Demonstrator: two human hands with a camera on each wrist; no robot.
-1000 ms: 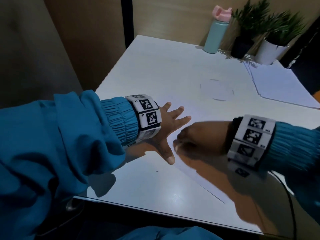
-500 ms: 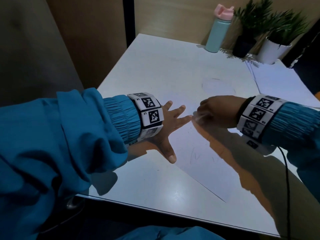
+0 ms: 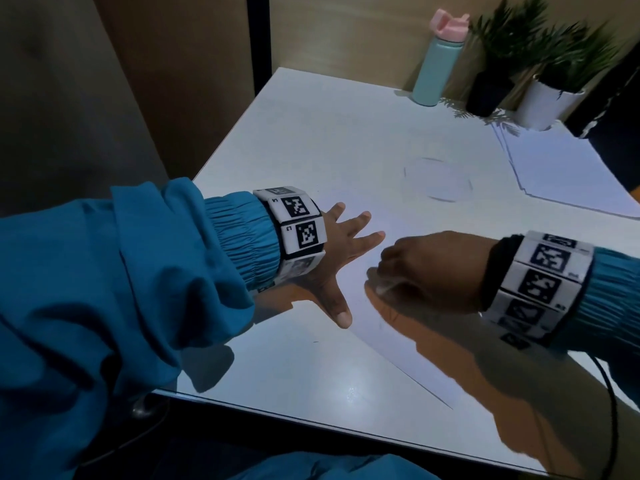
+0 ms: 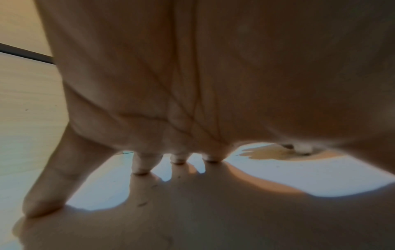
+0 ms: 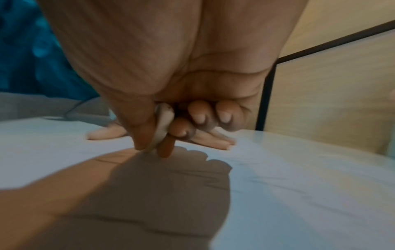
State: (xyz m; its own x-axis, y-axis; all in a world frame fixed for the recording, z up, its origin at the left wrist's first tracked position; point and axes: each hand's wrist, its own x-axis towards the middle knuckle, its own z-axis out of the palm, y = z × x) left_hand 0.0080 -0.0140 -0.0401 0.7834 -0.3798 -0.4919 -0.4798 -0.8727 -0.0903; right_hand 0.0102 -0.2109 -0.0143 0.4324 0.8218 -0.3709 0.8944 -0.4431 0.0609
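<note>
1. I wear a teal-blue top with loose, baggy sleeves. The left sleeve (image 3: 138,278) bunches in soft folds, and the right sleeve (image 3: 616,299) shows only at the frame's edge.
2. Each sleeve ends in a gathered, ribbed elastic cuff (image 3: 242,237) of the same teal.
3. Just behind my left hand (image 3: 336,258) sits a chunky white wristband (image 3: 294,230) made of flat panels. Each panel carries a black square marker and a small printed label.
4. Behind my right hand (image 3: 426,268) is a matching band (image 3: 540,285), with a dark strap edge on the hand side.
5. A thin black cable (image 3: 616,424) runs down from below the right band.
</note>
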